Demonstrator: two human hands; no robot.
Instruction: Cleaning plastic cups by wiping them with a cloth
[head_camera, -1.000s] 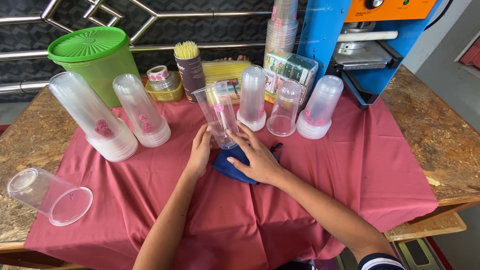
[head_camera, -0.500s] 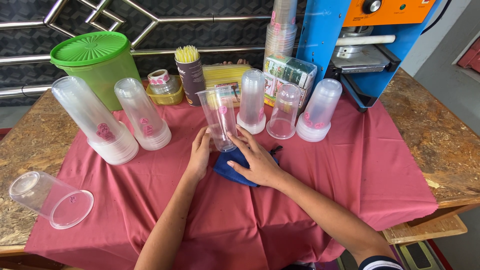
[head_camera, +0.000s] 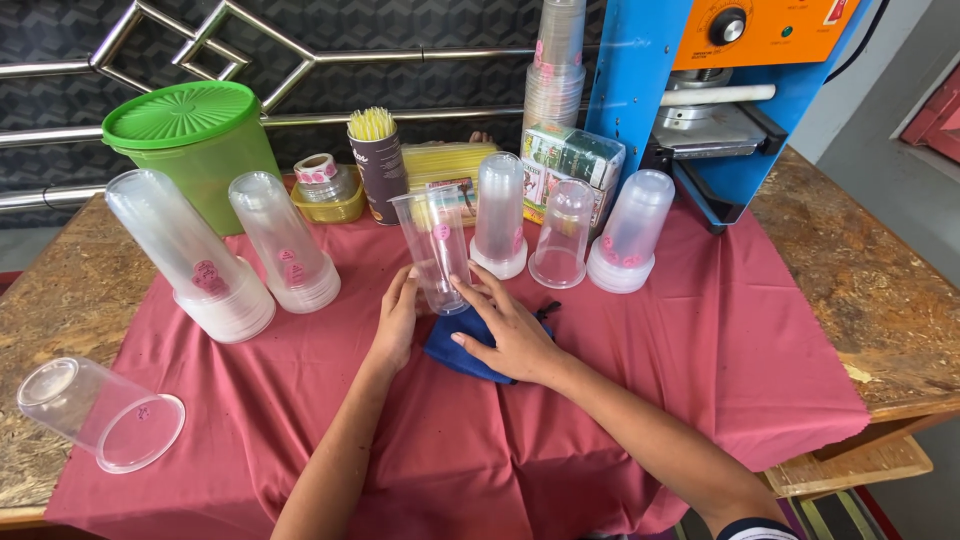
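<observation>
A tall clear plastic cup (head_camera: 436, 250) stands mouth up on a folded blue cloth (head_camera: 465, 350) in the middle of the red tablecloth (head_camera: 640, 380). My left hand (head_camera: 396, 322) lies against the cup's base from the left, fingers straight. From the right, my right hand (head_camera: 512, 332) rests on the blue cloth with its fingers spread and its fingertips at the cup's base. The cup's foot is pinched between the two hands.
Stacks of upturned clear cups (head_camera: 190, 260) (head_camera: 285, 245) (head_camera: 500, 215) (head_camera: 625, 235) stand around, and one stack (head_camera: 95, 415) lies at the front left. Behind are a green lidded tub (head_camera: 195, 145), a cup of straws (head_camera: 378, 165) and a blue-orange sealing machine (head_camera: 720, 90).
The clear cup leaned left before and now stands nearly upright. Both hands have stayed at its base.
</observation>
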